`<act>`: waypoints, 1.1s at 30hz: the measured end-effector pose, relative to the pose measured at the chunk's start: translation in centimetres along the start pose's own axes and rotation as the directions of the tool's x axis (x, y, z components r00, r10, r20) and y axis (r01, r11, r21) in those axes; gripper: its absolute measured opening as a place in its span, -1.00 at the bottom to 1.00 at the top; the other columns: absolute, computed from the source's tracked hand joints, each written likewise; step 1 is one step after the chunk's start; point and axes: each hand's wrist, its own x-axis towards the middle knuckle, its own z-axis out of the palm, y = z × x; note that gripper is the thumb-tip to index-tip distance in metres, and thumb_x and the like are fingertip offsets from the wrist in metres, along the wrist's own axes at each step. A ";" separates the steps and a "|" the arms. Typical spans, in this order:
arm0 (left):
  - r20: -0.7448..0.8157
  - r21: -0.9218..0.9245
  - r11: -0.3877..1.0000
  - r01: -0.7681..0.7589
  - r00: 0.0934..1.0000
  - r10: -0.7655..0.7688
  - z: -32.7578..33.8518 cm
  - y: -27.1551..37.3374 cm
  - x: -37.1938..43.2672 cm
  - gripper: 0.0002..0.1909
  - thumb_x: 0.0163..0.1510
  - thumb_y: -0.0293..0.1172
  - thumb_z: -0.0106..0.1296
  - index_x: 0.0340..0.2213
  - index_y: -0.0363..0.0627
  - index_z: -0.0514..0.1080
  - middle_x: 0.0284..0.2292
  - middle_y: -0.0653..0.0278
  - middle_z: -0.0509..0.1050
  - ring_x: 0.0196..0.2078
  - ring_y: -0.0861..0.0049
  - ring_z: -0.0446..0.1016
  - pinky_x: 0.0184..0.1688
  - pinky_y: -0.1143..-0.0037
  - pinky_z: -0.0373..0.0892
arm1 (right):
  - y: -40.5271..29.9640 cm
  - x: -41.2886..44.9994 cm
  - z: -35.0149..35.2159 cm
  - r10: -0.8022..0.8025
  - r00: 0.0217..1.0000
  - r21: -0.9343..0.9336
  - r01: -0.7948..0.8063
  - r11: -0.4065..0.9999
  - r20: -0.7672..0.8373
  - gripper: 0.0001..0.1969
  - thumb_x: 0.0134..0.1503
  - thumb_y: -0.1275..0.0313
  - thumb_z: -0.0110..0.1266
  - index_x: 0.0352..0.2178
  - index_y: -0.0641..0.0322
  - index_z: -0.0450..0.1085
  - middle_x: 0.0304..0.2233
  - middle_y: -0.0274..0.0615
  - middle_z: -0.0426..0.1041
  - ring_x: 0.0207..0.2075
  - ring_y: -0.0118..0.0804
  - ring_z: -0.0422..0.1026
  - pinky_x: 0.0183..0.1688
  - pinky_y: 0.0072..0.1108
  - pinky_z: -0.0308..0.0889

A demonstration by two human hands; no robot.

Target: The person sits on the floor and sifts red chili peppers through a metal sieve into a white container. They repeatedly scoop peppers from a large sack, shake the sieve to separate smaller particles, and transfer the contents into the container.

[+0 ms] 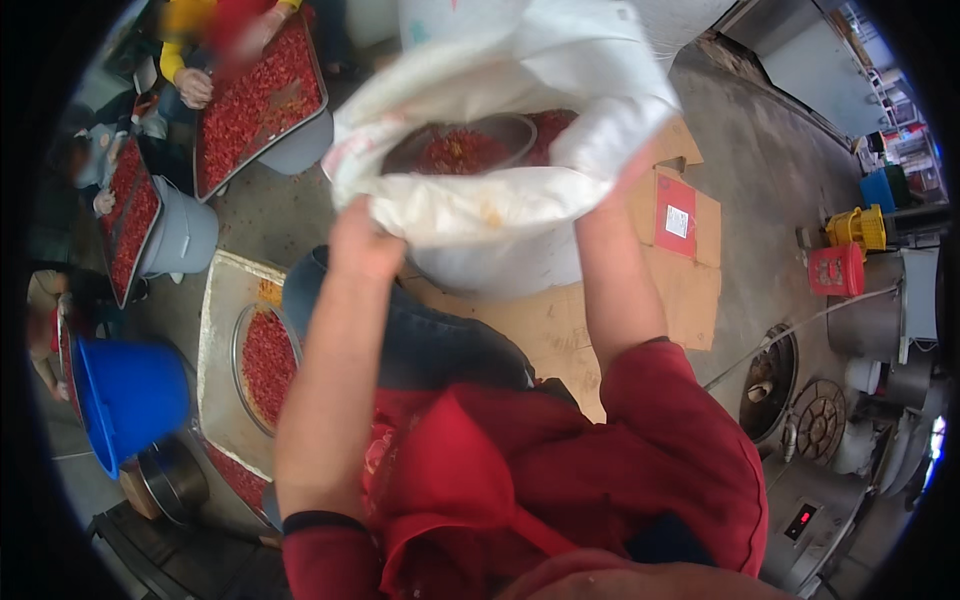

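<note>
A large white woven sack (pixel 480 206) stands before me with its mouth spread wide and its rim folded over. My left hand (pixel 365 244) grips the near left part of that rim. At the right side my right hand (pixel 626 180) holds the rim too; it is blurred and mostly covered by the sack's fold. Inside the mouth sits a round metal bowl (pixel 517 139), partly hidden by the rim. Red chopped pieces (pixel 457 150), apparently dried chili, lie in the bowl, and more red pieces (pixel 551 127) show beside it.
Flattened cardboard (pixel 690 315) lies under the sack. Left, a tray of red pieces (pixel 259 105) rests over a grey bucket (pixel 296 146), with a co-worker's gloved hand (pixel 193 88) beside it. A round tray (pixel 268 360) and blue tub (pixel 135 397) are nearer. A red bucket (pixel 836 270) stands right.
</note>
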 end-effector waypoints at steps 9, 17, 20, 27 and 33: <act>0.271 -0.170 0.970 0.175 0.954 -0.124 -8.3 -3.1 -0.9 -0.58 -0.16 -0.57 -0.23 -0.18 -0.40 0.31 -0.19 -0.05 0.42 -0.08 0.13 0.39 0.07 0.22 0.24 | -3.3 -13.3 1.1 0.218 0.881 0.150 -0.169 0.974 -0.420 -0.69 0.18 0.17 -0.28 -0.28 0.14 0.27 -0.34 -0.27 0.35 -0.34 -0.36 0.34 -0.30 -0.48 0.29; 0.216 0.914 0.403 -0.046 0.897 -0.386 -6.6 -3.0 -3.7 -0.59 -0.36 -0.68 -0.07 -0.31 -0.39 0.42 -0.41 0.15 0.49 -0.32 0.41 0.47 -0.19 0.49 0.36 | -9.5 -26.3 -1.1 0.090 0.035 0.043 -0.674 0.737 -0.995 -0.57 0.14 0.39 -0.20 0.06 0.25 0.13 -0.02 -0.02 0.27 0.06 -0.12 0.23 0.08 -0.32 0.19; 0.186 0.983 0.063 -0.175 0.904 -0.385 -5.6 -2.6 -5.6 -0.66 -0.23 -0.63 -0.03 -0.29 -0.31 0.44 -0.37 0.25 0.50 -0.33 0.55 0.44 -0.24 0.55 0.32 | -11.3 -17.2 0.9 -0.408 0.542 -0.642 -0.751 0.158 -0.735 -0.47 0.02 0.52 -0.03 0.07 0.28 0.09 0.00 -0.02 0.24 0.06 -0.14 0.22 0.05 -0.37 0.20; 0.129 0.922 0.381 -0.074 0.984 -0.121 -9.0 -2.1 -2.3 -0.54 -0.19 -0.66 -0.06 -0.13 -0.35 0.35 -0.25 0.06 0.45 -0.24 0.39 0.44 -0.20 0.48 0.33 | 1.4 -3.6 -0.9 0.309 0.951 -0.433 0.285 -0.855 0.014 -0.36 -0.14 0.42 0.13 0.04 0.23 0.17 0.02 0.04 0.25 0.01 0.03 0.25 0.03 -0.35 0.19; 0.645 0.761 -0.524 -0.382 0.534 0.547 -1.6 -1.7 -5.7 -0.11 -0.29 -0.60 -0.01 0.15 -0.30 -0.08 0.15 -0.19 -0.05 0.18 0.01 0.03 0.16 0.29 0.06 | 3.2 6.2 -4.6 0.504 0.519 -0.723 -0.516 -0.459 -0.690 -0.63 -0.03 0.36 0.01 -0.18 0.36 0.39 -0.29 0.01 0.47 -0.24 -0.14 0.42 -0.17 -0.42 0.28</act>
